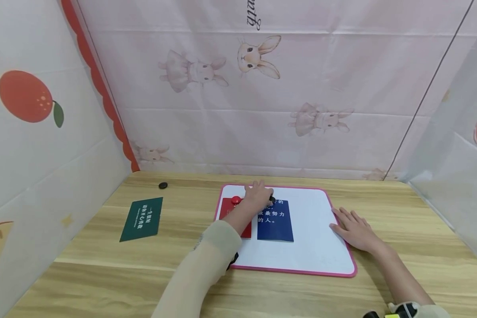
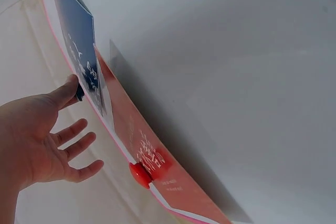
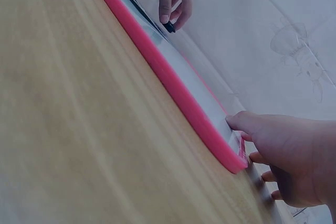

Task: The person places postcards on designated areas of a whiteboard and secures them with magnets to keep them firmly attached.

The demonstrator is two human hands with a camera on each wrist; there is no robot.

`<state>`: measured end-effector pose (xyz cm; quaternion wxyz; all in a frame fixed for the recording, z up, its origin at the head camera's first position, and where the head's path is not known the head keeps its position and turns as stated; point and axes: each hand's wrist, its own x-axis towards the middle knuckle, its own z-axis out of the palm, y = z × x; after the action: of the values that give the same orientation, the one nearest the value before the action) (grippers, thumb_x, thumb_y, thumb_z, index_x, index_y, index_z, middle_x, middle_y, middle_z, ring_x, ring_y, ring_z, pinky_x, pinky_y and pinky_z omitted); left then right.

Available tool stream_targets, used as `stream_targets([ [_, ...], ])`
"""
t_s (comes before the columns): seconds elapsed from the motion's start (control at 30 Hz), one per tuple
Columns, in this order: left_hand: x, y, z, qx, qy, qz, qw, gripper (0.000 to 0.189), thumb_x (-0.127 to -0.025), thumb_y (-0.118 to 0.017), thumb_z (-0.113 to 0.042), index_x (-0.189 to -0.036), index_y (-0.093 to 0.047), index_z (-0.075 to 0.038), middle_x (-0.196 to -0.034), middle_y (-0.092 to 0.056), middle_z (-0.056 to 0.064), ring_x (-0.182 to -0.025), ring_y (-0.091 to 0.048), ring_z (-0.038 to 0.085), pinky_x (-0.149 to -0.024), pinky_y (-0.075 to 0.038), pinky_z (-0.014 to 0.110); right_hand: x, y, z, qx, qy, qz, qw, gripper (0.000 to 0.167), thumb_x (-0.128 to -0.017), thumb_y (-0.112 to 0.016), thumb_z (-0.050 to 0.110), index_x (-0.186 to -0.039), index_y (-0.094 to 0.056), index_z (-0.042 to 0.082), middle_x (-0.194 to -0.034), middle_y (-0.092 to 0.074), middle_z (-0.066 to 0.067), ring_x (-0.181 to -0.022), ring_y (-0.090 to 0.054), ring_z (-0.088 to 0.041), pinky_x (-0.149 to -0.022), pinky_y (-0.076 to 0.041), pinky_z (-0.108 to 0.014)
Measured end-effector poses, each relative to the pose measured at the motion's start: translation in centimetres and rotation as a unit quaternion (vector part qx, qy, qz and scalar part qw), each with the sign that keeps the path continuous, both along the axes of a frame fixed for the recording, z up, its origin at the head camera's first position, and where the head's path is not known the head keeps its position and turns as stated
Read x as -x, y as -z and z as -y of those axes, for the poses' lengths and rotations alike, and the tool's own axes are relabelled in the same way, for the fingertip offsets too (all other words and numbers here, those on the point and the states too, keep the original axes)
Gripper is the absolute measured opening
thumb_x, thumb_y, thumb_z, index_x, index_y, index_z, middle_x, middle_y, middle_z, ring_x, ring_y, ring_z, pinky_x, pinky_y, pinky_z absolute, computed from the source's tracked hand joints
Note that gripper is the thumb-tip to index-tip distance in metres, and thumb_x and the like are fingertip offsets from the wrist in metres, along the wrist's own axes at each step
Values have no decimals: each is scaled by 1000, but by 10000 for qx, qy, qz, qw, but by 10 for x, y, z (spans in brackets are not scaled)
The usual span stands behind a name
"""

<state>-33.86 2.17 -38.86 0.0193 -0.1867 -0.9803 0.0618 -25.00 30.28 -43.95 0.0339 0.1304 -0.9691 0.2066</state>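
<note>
A white board (image 1: 314,234) with a pink rim lies on the table. My left hand (image 1: 257,197) reaches over its far edge and pinches a black round magnet (image 3: 169,27) at the top of a blue card (image 1: 276,227) with white writing. To the left, a red card (image 2: 137,129) sits on the board under a red round magnet (image 2: 140,174); my left forearm hides part of that card in the head view. My right hand (image 1: 355,230) rests at the board's right edge, its thumb touching the rim and its fingers spread outside it.
A dark green card (image 1: 142,219) with white writing lies on the wooden table (image 1: 103,274) at the left. Behind it is another black magnet (image 1: 163,185). Printed cloth walls (image 1: 230,145) stand at the back and both sides.
</note>
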Motion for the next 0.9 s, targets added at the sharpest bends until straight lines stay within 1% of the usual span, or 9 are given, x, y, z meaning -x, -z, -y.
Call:
stream_targets([
  [0.23, 1, 1, -2, 114, 41, -74, 9999, 47, -86, -58, -44, -130, -53, -27, -117, -47, 7, -110, -40, 25, -94, -35, 50, 1, 0, 0, -12, 4, -23, 10000, 67, -94, -45, 44, -140, -29, -3, -141, -20, -33, -125, -10, -56, -94, -5, -69],
  [0.5, 2, 4, -5, 258, 64, -50, 9996, 48, -86, -56, -46, -130, -52, -27, -122, -46, 7, -112, -40, 25, -93, -36, 50, 2, 0, 0, -38, -2, -44, 10000, 67, -94, -44, 44, -140, -29, -3, -141, -20, -32, -125, -10, -56, -94, -5, -69],
  [0.9, 2, 3, -4, -9, -31, 85, 10000, 46, -87, -57, -44, -128, -53, -26, -123, -44, 7, -115, -38, 25, -95, -35, 51, 2, -1, 1, -28, 0, -47, 10000, 67, -94, -45, 43, -140, -29, -3, -141, -20, -33, -124, -10, -57, -94, -5, -69],
])
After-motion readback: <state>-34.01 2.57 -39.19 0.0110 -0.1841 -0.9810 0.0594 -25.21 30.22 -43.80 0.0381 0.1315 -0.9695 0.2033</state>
